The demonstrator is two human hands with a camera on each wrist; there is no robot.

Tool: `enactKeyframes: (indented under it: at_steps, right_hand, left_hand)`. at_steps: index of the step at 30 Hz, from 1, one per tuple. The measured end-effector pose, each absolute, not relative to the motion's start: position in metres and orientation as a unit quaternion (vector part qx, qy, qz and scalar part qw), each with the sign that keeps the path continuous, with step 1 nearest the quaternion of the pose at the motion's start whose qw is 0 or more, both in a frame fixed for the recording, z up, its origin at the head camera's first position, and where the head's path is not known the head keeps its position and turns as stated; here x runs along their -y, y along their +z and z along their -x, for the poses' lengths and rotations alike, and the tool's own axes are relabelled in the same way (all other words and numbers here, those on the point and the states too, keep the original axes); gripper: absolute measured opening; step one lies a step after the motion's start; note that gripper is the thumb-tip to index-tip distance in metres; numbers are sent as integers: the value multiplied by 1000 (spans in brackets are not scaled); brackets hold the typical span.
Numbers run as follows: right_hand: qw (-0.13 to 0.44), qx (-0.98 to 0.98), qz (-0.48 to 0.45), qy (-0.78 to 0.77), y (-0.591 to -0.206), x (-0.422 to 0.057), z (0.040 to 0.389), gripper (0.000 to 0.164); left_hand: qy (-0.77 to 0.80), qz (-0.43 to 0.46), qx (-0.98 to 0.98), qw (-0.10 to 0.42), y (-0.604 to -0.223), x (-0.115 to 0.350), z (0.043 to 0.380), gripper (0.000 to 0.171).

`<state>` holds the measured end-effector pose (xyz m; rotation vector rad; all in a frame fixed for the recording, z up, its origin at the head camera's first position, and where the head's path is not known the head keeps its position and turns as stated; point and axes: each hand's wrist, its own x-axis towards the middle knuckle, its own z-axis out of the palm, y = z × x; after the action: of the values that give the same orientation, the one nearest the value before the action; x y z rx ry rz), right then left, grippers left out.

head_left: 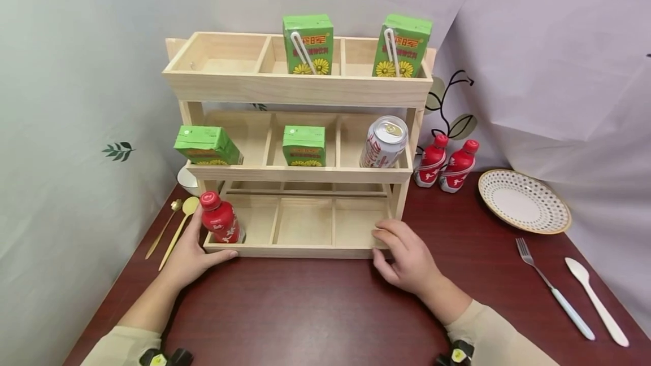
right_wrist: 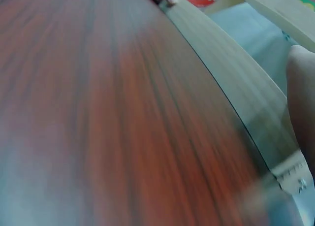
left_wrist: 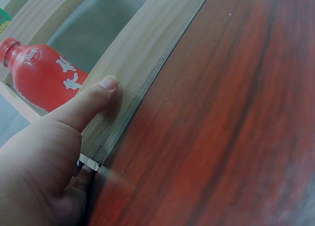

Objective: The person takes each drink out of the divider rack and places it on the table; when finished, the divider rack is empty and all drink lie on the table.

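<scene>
A light wooden three-tier shelf [head_left: 305, 252] stands on the dark red table. My left hand [head_left: 190, 261] grips its lower front left corner. The thumb lies on the front board in the left wrist view, and fingers bend round the end. Beside that hand, a red bottle [head_left: 221, 220] leans in the bottom left compartment. My right hand [head_left: 404, 256] is at the bottom tier's right front corner, its fingers loosely bent over the edge and the thumb in front. Only part of one digit shows in the right wrist view; contact with the wood cannot be made out.
Green drink cartons [head_left: 308, 44] stand in the upper two tiers, with a silver-white can [head_left: 385, 143] at middle right. Two red bottles [head_left: 458, 166], a plate [head_left: 524, 202], a fork [head_left: 554, 290] and a white spoon [head_left: 596, 301] lie right; gold spoons [head_left: 179, 233] and a bowl [head_left: 187, 181] left.
</scene>
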<state>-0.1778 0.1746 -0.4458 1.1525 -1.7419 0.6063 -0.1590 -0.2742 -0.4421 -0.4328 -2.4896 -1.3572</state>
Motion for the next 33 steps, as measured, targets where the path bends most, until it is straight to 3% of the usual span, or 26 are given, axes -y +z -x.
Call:
enactKeyframes:
  at_steps: [12, 27, 33]
  right_hand:
    - [439, 699, -523, 211, -444, -110, 182, 38]
    - [421, 751, -475, 185, -449, -45, 194, 53]
    - [434, 750, -473, 160, -447, -23, 195, 52]
  left_hand:
    - [-468, 148, 861, 134, -444, 276, 159, 127]
    - [-465, 143, 864, 131, -443, 276, 160, 127]
    - [-469, 143, 862, 129, -441, 275, 160, 127]
